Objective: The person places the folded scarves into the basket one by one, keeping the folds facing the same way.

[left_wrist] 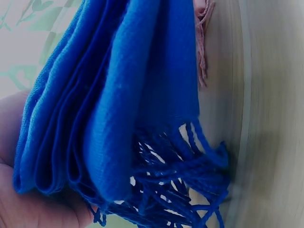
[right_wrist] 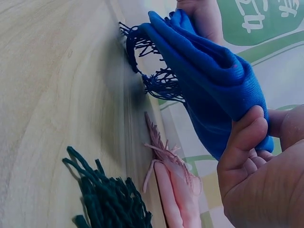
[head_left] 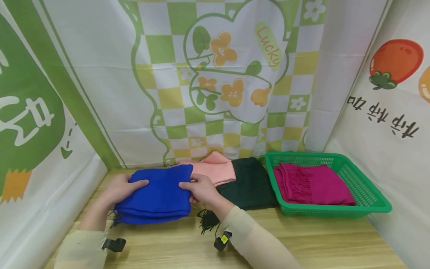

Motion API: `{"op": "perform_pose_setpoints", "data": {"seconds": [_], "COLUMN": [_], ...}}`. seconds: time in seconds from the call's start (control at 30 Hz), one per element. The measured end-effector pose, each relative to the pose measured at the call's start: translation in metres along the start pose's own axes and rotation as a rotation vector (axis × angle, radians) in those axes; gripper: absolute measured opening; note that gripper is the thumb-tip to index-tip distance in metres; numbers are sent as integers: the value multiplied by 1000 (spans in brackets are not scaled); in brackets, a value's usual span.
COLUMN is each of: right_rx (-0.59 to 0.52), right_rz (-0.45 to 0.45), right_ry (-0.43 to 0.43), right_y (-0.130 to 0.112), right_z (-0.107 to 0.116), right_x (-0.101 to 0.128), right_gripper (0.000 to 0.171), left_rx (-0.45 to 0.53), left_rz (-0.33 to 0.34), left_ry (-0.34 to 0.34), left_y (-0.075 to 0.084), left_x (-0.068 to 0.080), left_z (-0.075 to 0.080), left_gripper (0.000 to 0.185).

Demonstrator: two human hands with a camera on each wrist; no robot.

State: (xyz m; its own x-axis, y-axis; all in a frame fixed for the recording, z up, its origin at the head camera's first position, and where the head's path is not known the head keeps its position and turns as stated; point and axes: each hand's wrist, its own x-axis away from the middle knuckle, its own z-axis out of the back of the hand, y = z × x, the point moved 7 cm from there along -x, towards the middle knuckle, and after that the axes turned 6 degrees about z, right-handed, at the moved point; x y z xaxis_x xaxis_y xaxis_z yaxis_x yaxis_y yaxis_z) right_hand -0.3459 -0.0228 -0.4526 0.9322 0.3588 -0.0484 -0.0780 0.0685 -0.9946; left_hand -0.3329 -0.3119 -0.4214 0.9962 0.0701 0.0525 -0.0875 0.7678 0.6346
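Observation:
A blue scarf, folded into a thick layered rectangle, is held up by its two sides above the table's left part. My left hand grips its left edge, thumb on top and fingers hidden beneath. On the right edge, my right hand pinches the cloth between thumb and curled fingers, as the right wrist view shows. Tassels hang from the scarf's lower left side. Behind my right hand lie a folded pink scarf and a dark green scarf, the pink one partly overlapping the green.
A green plastic basket stands at the right of the wooden table, with a folded magenta scarf in it. Green tassels spread on the wood near my right wrist. Printed cloth walls close off the back and sides.

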Motion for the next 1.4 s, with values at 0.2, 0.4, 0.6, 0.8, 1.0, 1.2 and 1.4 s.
{"op": "perform_pose_setpoints", "data": {"seconds": [0.2, 0.4, 0.6, 0.8, 1.0, 1.2, 1.4], "right_rx": [23, 23, 14, 3, 8, 15, 22], "right_rz": [12, 27, 39, 48, 46, 38, 38], "right_ry": [3, 22, 16, 4, 3, -4, -3], "right_y": [-3, -7, -13, -17, -22, -23, -26], "right_z": [6, 14, 22, 30, 39, 49, 60], "right_x": [4, 7, 10, 12, 16, 18, 20], "right_gripper": [27, 26, 27, 26, 28, 28, 27], "left_rx": [26, 52, 69, 95, 133, 153, 179], "left_rz": [-1, 7, 10, 24, 27, 18, 2], "left_ry": [-1, -14, -13, -25, -35, -29, -43], "left_y": [7, 14, 23, 31, 38, 45, 55], "left_x": [2, 5, 9, 11, 14, 16, 19], "left_z": [-2, -4, -5, -8, -13, -18, -24], "left_gripper": [52, 53, 54, 59, 57, 57, 56]}}
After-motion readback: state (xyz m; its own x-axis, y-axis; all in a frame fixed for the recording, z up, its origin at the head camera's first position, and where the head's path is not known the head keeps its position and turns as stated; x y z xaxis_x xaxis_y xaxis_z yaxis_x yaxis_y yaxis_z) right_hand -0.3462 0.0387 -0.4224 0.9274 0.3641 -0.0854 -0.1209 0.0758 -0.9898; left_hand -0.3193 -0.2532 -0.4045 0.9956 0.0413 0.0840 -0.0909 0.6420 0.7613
